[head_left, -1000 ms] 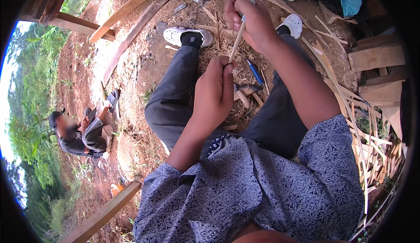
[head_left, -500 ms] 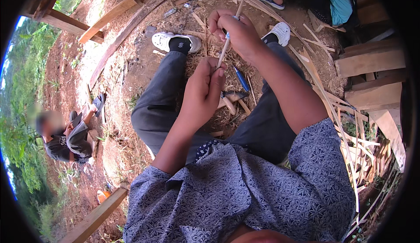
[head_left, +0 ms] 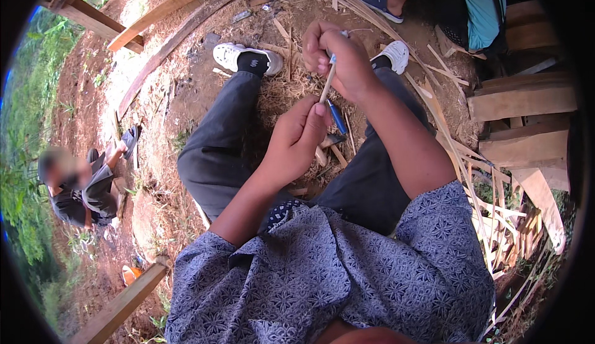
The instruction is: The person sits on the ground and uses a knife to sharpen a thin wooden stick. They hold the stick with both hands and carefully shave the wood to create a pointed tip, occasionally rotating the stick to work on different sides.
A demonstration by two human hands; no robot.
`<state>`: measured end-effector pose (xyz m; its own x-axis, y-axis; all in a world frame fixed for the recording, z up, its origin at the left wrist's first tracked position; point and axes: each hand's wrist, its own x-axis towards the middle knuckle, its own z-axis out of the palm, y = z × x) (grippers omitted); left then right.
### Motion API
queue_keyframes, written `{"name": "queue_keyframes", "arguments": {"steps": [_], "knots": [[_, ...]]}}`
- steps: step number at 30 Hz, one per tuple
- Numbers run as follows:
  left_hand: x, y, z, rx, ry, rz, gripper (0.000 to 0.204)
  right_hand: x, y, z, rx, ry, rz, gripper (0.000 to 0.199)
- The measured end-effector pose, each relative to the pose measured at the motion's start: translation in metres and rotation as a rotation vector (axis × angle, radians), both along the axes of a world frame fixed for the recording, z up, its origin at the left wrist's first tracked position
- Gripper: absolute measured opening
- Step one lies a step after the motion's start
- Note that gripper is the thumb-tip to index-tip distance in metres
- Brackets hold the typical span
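A thin, pale wooden stick (head_left: 328, 85) slants up between my two hands, above the ground between my legs. My left hand (head_left: 296, 138) is closed on its lower end, the thumb lying along it. Higher up, the fingers of my right hand (head_left: 347, 65) curl round the stick beside a small light-blue band (head_left: 333, 59). A thin pale strand (head_left: 361, 30) pokes out past the right hand. The stick's far end is hidden by those fingers. Below my hands lie a blue-handled tool (head_left: 338, 118) and a hammer (head_left: 330, 141), partly covered by my left hand.
Wood shavings and strips litter the dirt. Long split strips (head_left: 372, 18) curve along the right, beside stacked planks (head_left: 524, 105). A person in a turquoise top (head_left: 474, 3) is at upper right; another person (head_left: 83, 189) sits at far left. A timber beam (head_left: 124, 304) stands at lower left.
My left hand has moved slightly right and down; my right hand is a little lower. The stick's upper end no longer shows above the right fingers, and a thin strand now sticks out there.
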<state>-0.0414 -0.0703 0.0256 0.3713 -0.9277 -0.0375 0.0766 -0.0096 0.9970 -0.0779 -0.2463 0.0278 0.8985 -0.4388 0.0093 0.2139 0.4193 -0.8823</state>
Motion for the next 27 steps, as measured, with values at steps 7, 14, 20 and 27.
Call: {"name": "queue_keyframes", "arguments": {"steps": [7, 14, 20, 27], "knots": [[0.007, 0.006, -0.002, 0.042, -0.089, 0.024, 0.026, 0.004, -0.011, -0.002, -0.191, 0.035, 0.007, 0.013], [0.008, 0.001, -0.005, -0.012, -0.094, 0.038, 0.029, 0.005, -0.007, -0.001, -0.371, 0.086, 0.009, 0.015], [0.012, -0.003, -0.001, 0.043, -0.048, 0.045, 0.029, 0.001, 0.020, -0.006, -0.397, 0.128, 0.067, 0.013], [-0.004, 0.000, -0.003, 0.036, -0.013, -0.032, 0.033, -0.003, -0.020, 0.003, -0.107, 0.005, -0.098, 0.011]]}}
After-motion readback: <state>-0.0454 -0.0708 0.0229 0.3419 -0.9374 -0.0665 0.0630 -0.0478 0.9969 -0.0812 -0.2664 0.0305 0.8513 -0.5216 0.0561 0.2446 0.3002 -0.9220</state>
